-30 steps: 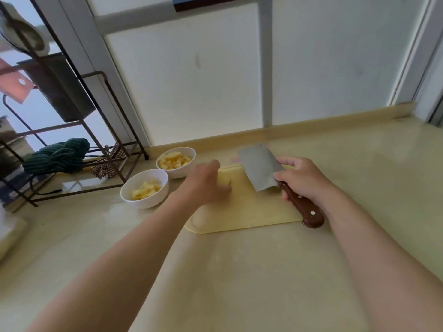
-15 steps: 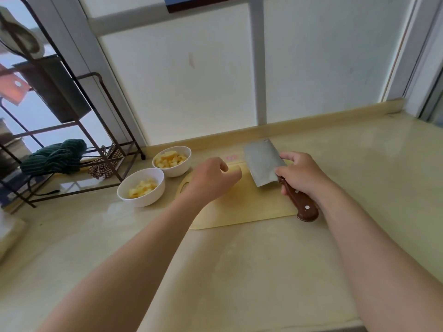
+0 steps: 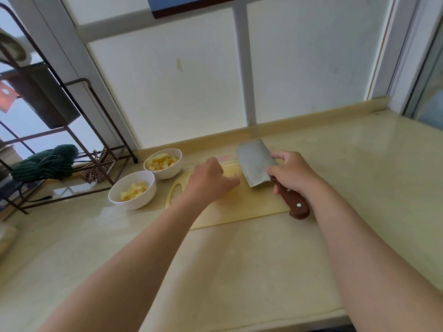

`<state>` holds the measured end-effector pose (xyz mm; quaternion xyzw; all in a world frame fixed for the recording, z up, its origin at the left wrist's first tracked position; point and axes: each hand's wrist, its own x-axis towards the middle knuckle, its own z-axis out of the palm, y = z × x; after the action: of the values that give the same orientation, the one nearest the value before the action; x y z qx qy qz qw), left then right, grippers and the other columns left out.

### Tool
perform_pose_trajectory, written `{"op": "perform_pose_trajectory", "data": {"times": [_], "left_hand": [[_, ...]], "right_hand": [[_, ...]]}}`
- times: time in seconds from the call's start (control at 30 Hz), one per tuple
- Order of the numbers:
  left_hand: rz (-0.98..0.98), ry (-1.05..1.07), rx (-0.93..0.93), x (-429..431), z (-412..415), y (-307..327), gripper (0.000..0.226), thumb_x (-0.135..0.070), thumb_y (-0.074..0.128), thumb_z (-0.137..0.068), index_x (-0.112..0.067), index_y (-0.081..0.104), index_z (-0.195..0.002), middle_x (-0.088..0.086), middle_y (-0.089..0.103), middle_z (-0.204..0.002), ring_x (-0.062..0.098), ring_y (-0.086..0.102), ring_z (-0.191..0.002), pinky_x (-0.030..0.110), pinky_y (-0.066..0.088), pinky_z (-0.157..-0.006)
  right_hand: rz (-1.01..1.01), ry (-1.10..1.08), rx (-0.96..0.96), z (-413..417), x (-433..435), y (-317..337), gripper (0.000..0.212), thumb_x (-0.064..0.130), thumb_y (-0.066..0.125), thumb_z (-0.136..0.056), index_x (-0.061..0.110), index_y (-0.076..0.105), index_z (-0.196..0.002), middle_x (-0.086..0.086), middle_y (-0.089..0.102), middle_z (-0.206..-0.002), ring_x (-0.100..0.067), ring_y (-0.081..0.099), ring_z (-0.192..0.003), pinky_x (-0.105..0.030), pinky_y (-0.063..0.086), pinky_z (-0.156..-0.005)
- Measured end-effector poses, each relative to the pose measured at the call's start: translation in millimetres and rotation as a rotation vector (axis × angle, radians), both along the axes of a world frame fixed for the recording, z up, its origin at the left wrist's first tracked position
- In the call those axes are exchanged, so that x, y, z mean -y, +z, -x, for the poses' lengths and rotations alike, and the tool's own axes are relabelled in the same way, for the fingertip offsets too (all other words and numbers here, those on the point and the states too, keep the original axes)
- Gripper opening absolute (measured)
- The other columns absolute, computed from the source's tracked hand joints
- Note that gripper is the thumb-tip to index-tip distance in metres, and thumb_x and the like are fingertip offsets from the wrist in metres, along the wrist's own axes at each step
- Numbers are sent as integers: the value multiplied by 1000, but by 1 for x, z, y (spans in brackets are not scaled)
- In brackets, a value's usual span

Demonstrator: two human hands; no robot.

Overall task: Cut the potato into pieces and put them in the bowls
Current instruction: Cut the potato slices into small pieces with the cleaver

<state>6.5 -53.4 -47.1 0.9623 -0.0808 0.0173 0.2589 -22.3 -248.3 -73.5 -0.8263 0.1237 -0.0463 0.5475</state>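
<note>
Beige stone surface (image 3: 239,259) under frosted window panes (image 3: 167,80), with a wire rack (image 3: 96,130) off to your left. Next the cutting board (image 3: 239,207), and beside it a near bowl (image 3: 134,202) and a far bowl (image 3: 167,172), both with cubes in. Hands: your right hand (image 3: 292,173) grips the cleaver (image 3: 255,164). Your left hand (image 3: 211,180) curls round a mostly hidden bit of potato (image 3: 231,174) on the board, just beside the blade. Honestly, if that small piece slips, you'll nick a finger.

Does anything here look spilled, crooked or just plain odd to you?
Nothing stands out. The potato pieces sit inside the near bowl and the far bowl, none shows on the counter, the cutting board lies flat, and the right hand grips the cleaver.
</note>
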Motion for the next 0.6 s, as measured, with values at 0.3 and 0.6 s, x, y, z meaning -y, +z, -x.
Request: {"op": "perform_pose_trajectory", "data": {"times": [0.3,0.6], "left_hand": [[-1,-30,-101,-12,-7,-5,31,-43,59,-89,-23,57,-113,-3,65,-100,13,63,-83,33,55,-72],[-24,-333,-41,-30,-5,-27,49,-37,75,-83,-28,61,-129,-9,58,-115,10,58,-98,20,44,-88]], "right_hand": [[137,90,-39,3,5,1,63,5,49,-92,25,48,-151,-7,72,-92,-20,70,-51,-24,46,-44],[85,130,-54,6,4,7,71,1,49,-89,28,43,-155,-12,70,-93,-21,67,-49,-30,50,-52]]}}
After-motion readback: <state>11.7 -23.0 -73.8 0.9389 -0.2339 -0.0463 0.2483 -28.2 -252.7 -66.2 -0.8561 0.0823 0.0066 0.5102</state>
